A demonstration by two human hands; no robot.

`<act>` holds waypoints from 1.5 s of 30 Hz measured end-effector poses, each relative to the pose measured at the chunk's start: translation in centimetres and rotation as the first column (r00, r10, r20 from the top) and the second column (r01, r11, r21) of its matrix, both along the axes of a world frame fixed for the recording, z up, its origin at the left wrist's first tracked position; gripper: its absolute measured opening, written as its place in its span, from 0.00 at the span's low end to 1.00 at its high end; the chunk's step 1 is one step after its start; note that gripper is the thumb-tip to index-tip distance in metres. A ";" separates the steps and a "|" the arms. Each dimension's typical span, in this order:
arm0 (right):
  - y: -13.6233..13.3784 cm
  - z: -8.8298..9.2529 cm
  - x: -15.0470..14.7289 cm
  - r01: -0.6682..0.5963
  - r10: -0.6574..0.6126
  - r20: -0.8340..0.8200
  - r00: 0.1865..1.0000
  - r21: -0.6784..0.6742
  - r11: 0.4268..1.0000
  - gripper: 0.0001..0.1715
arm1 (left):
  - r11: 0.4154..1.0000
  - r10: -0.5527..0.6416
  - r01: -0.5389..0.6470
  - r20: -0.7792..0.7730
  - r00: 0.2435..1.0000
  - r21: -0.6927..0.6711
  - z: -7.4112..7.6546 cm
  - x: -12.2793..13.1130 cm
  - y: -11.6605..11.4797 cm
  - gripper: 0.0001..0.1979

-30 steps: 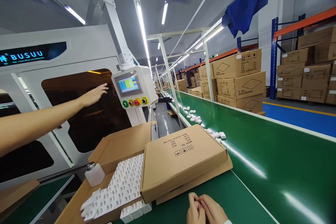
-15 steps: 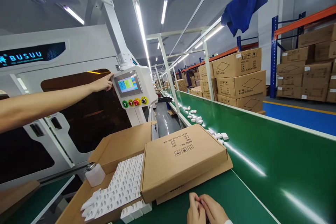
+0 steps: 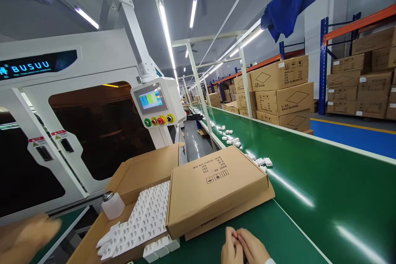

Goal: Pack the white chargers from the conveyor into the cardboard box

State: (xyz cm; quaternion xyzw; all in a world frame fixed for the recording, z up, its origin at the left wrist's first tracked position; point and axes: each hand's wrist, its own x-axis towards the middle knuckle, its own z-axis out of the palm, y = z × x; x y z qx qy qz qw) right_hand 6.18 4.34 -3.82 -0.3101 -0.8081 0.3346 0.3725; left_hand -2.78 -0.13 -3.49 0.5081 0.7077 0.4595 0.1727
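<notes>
Near the worktop's (image 3: 284,235) right edge, the left hand (image 3: 229,246) and right hand (image 3: 252,247) meet with fingers curled, any grip impossible to tell, just beside the printed carton (image 3: 213,192) lying on the worktop.

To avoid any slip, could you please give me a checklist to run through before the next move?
1. Left hand and right hand empty: cannot tell; their curled fingers meet and hide the space between.
2. Open carton with its lid raised: ok.
3. All white pieces inside it: not ok; a few loose pieces lie by its near side.
4. White bottle out of the carton: not ok; it appears to stand inside.
5. Co-worker's hand apart from the carton: ok, though blurred.
6. Control screen lit: ok.
</notes>
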 end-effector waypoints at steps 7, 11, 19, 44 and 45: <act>0.0 0.0 0.0 -0.012 0.012 -0.009 1.000 0.002 1.000 0.29 | 0.999 0.045 -0.045 0.026 0.999 0.003 0.6 0.3 -0.2 0.01; 0.0 -0.1 0.0 -0.007 0.007 -0.004 1.000 0.000 1.000 0.30 | 0.999 0.030 -0.030 0.001 1.000 0.024 0.7 0.3 -0.2 0.02; 0.2 -0.3 -0.1 -0.006 0.006 0.011 1.000 0.005 1.000 0.30 | 0.999 0.036 -0.036 -0.006 0.999 -0.008 0.4 0.2 -0.1 0.02; 0.0 -0.1 -0.2 -0.004 0.004 0.027 1.000 0.005 1.000 0.30 | 1.000 0.019 -0.019 0.043 0.999 -0.007 1.7 0.4 -0.4 0.01; 0.1 -0.2 -0.2 -0.006 0.006 0.029 1.000 0.003 1.000 0.30 | 1.000 0.011 -0.011 0.043 0.999 -0.009 1.6 0.4 -0.4 0.01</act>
